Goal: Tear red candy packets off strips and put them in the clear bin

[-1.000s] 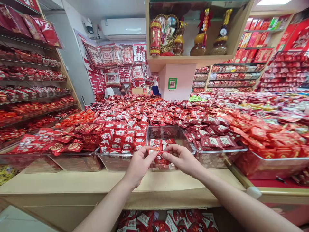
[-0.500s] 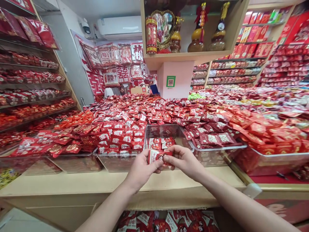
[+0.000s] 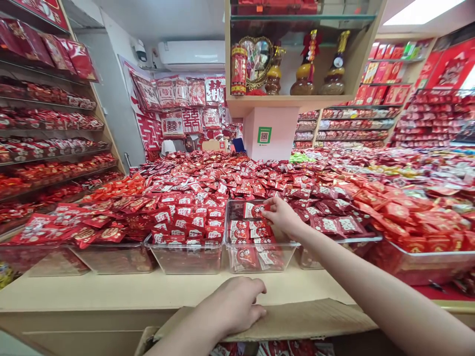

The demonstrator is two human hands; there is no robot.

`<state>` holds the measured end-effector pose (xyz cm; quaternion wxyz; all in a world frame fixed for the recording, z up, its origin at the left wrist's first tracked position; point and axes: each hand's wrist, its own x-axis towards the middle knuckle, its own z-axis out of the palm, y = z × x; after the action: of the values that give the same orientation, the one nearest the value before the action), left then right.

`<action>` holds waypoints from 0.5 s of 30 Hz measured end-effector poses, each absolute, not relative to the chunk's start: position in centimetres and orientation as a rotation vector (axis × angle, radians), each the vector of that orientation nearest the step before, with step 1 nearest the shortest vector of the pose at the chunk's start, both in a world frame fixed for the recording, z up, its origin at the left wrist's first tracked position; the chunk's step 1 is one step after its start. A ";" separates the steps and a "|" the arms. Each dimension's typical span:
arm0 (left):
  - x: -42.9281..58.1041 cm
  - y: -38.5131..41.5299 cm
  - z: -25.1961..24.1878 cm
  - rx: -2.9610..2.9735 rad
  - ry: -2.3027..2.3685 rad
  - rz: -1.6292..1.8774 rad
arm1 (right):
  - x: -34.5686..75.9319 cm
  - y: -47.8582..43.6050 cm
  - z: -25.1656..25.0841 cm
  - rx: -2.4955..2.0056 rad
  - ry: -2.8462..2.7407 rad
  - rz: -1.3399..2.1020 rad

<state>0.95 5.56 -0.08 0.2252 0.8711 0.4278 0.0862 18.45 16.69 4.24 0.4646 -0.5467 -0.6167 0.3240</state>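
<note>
Nearest, below the front edge of the surface, an opened cardboard box shows red packets inside, mostly hidden under its flap. The left hand is over this flap, just by the surface's front edge; its fingers are loosely curled with a gap between thumb and forefinger and nothing in them. Whether it touches the cardboard cannot be told.

Behind it, near the middle of the front edge, stands a clear bin. Red-and-white pouches lie in it in two columns, the front ones showing through its wall. The right hand reaches in from the right, its fingers closed on the right end of a red-and-white packet, which is at the back of this bin, beyond the pouches. Whether that packet touches the bin's bottom is unclear.

Along the same edge, just to the left, another clear bin carries red sachets with white print. Just to the right are dark red sachets, and toward the right end orange-red bags fill a larger bin.

Farther back, a broad heap of small packages reaches toward a pillar bearing a green-bordered code sign. Above, a cabinet holds gourd-shaped bottles.
</note>
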 end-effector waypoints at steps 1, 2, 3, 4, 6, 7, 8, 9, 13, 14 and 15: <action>0.9 5.6 -0.2 2.403 1.187 0.227 | 18.0 17.8 4.0 -1.420 -1.493 0.831; 0.9 5.6 -0.3 2.403 1.201 0.210 | 17.5 18.9 3.8 -1.496 -1.466 0.874; 0.8 5.6 -0.3 2.405 1.219 0.185 | 16.9 19.9 3.5 -1.562 -1.439 0.920; 0.8 5.6 -0.4 2.407 1.240 0.158 | 16.3 20.8 3.2 -1.618 -1.423 0.966; 0.6 5.5 -0.5 2.416 1.280 0.112 | 15.1 22.3 2.7 -1.692 -1.408 1.041; 0.5 5.4 -0.4 2.420 1.297 0.087 | 14.7 23.0 2.4 -1.719 -1.405 1.076; 0.5 5.4 -0.4 2.422 1.311 0.059 | 14.2 23.6 2.1 -1.748 -1.397 1.111; 0.4 5.3 -0.3 2.426 1.329 0.032 | 13.9 24.2 1.8 -1.776 -1.388 1.142; 0.4 5.1 0.2 2.427 1.339 -0.024 | 13.3 25.7 0.2 -1.836 -1.387 1.184; 0.4 5.0 0.3 2.426 1.334 -0.025 | 13.3 25.8 -0.2 -1.845 -1.402 1.173; 0.5 5.0 0.3 2.425 1.329 -0.024 | 13.3 25.9 -0.5 -1.858 -1.423 1.154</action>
<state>0.46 5.01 0.34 0.1869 0.8614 0.4722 -0.0085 13.28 25.92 -0.53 0.2628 -0.6871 -0.5260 0.4268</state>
